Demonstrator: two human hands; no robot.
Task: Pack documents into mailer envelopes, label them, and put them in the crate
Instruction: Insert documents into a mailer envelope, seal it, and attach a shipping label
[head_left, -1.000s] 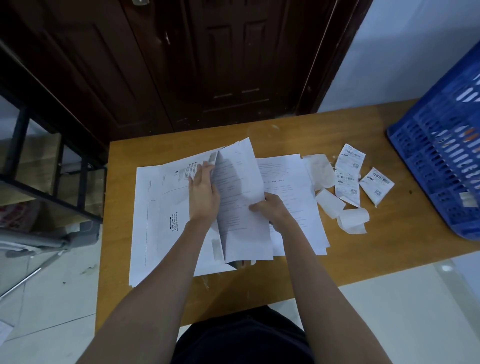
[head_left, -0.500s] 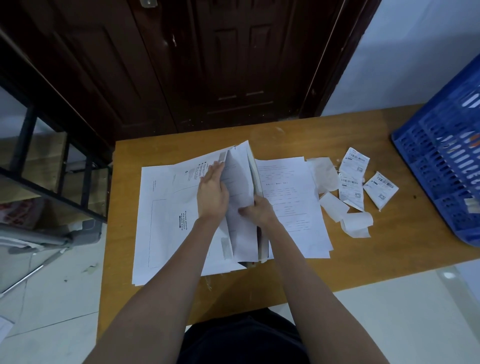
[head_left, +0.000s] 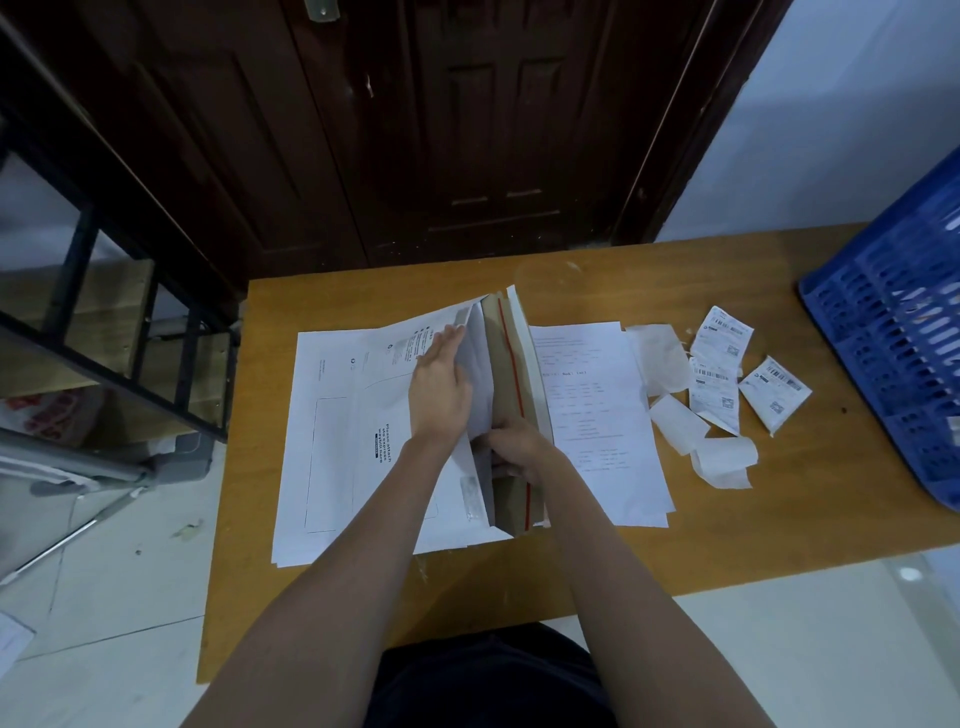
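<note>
- Left hand (head_left: 439, 387), fingers straight, presses the mailer envelope (head_left: 511, 410) open on the counter (head_left: 779, 519).
- Right hand (head_left: 519, 449) pinches documents (head_left: 480, 395) inside its mouth.
- Blue crate (head_left: 893, 364) stands far right.

Bare table (head_left: 597, 275) lies open behind the papers and along the near edge. Rightward, loose labels (head_left: 719, 364) and curled backing strips (head_left: 724, 462) clutter the way toward the blue crate (head_left: 883, 364), whose wall seems raised.
</note>
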